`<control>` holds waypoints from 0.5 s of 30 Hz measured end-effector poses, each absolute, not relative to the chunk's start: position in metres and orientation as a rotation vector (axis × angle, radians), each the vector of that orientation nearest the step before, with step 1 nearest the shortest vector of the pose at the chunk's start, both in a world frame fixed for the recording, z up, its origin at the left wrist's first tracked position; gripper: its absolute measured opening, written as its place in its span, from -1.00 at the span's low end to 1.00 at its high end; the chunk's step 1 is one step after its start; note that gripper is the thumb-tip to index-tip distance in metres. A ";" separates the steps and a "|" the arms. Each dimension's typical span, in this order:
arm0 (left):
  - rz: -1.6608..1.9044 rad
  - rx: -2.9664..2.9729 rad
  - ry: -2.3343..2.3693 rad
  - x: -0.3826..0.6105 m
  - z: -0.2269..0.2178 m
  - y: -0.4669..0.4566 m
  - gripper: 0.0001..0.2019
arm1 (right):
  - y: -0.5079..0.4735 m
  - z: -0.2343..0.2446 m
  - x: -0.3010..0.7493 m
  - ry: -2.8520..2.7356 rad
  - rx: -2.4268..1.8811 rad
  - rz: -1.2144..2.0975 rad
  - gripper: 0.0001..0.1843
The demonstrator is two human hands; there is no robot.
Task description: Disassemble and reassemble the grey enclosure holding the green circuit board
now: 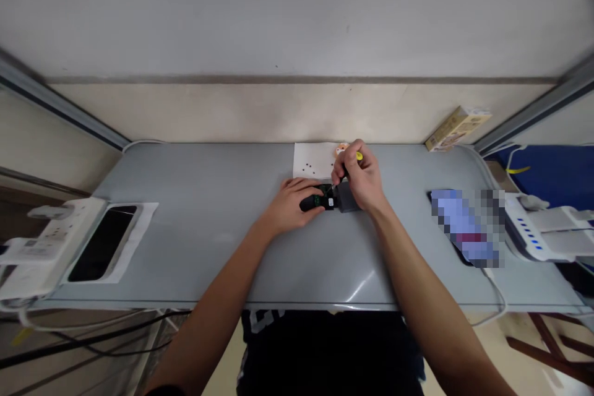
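Observation:
A dark, flat device lies on the desk, with green circuit-board patches and a small white label showing. My left hand is closed about its left end, fingers along the far side and thumb on the near side. My right hand grips a screwdriver with a yellow end, its thin tip slanting down to the device. The tip's exact contact point is too small to make out. A dark grey flat part lies at the device's right, partly under my right hand; whether they are joined I cannot tell.
Beyond my hands, a white sheet carries several tiny dark pieces and a round orange-and-white item. Phones lie left and right, beside power strips. A box stands back right; a wall rises behind.

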State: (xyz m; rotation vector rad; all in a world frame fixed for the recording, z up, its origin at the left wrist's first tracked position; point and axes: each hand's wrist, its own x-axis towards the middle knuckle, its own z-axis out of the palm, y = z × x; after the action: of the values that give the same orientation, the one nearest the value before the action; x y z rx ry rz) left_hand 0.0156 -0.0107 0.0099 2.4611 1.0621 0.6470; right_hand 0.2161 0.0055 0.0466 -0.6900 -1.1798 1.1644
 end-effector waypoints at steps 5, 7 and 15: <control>0.646 2.480 1.063 0.015 0.010 -0.011 -0.77 | 0.005 0.051 0.209 -1.123 -0.704 1.210 -0.47; 0.651 2.488 1.066 0.015 0.010 -0.012 -0.77 | 0.005 0.054 0.208 -1.109 -0.701 1.255 -0.49; 0.656 2.494 1.063 0.014 0.008 -0.012 -0.76 | 0.001 0.057 0.213 -1.039 -0.764 1.255 -0.49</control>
State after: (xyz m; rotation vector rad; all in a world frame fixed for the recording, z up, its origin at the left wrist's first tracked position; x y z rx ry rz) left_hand 0.0139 -0.0117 0.0084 2.4936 1.0635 0.6559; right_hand 0.2133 0.0013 0.0565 -0.7637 -1.0387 1.2553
